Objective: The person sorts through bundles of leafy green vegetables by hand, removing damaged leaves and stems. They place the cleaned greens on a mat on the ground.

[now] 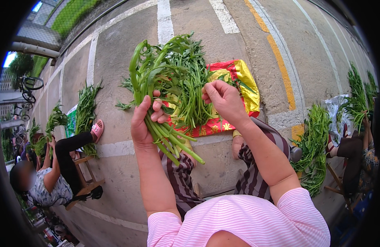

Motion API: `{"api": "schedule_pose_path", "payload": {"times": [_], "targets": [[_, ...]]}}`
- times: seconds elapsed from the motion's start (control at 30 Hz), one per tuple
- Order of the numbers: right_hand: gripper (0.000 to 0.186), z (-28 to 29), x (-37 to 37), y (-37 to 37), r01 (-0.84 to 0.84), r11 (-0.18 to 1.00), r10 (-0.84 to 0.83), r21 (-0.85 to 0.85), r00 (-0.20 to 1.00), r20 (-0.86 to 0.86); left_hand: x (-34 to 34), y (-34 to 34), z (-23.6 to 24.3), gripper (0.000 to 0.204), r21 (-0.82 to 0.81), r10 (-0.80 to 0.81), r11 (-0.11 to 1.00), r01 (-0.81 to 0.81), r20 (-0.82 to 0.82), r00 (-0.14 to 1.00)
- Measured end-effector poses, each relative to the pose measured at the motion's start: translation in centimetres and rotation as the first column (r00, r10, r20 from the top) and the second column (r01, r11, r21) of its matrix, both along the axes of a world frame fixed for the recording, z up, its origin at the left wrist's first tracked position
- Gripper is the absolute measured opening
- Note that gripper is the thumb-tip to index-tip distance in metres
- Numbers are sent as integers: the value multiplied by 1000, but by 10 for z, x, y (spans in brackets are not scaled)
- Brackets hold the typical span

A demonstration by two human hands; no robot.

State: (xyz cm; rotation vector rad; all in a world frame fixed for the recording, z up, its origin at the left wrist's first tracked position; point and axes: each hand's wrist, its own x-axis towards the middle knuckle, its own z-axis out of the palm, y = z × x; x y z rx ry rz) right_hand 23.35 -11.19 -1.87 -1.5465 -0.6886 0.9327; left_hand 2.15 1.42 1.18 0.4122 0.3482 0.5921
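My left hand is closed around a bunch of water spinach, its cut stems pointing down toward me and its leafy tops bending over above. Just right of it, my right hand is closed in a pinch, thumb against the fingers; what the fingertips hold, if anything, is hidden. Beneath both hands a heap of loose water spinach lies on a shiny red and gold plastic sheet on the ground. The held bunch covers part of the heap.
At left a person on a wooden stool holds greens, beside a leafy pile. More water spinach lies at right, near another seated person. White and yellow lines cross the pavement.
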Motion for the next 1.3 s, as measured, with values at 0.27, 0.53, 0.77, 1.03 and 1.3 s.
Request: {"api": "schedule_pose_path", "payload": {"times": [0.27, 0.53, 0.77, 1.03, 1.3], "targets": [[34, 4, 18, -3, 64, 991, -125, 120, 778, 616, -3, 5, -4, 36, -68, 20, 998, -4, 235, 972], [43, 11, -25, 2, -323, 939, 298, 122, 937, 182, 6, -2, -3, 35, -80, -10, 997, 25, 188, 982], [24, 0, -21, 4, -282, 954, 294, 106, 792, -535, 10, -5, 0, 28, -9, 32, 999, -32, 49, 998], [18, 6, -11, 1, -167, 975, 216, 146, 568, -794, 18, -9, 8, 24, 270, 174, 958, -92, -300, 938], [31, 9, -10, 0, -140, 982, 191, 130, 691, -697, 12, -3, 6, 22, 314, 236, 941, -123, -352, 906]]}}
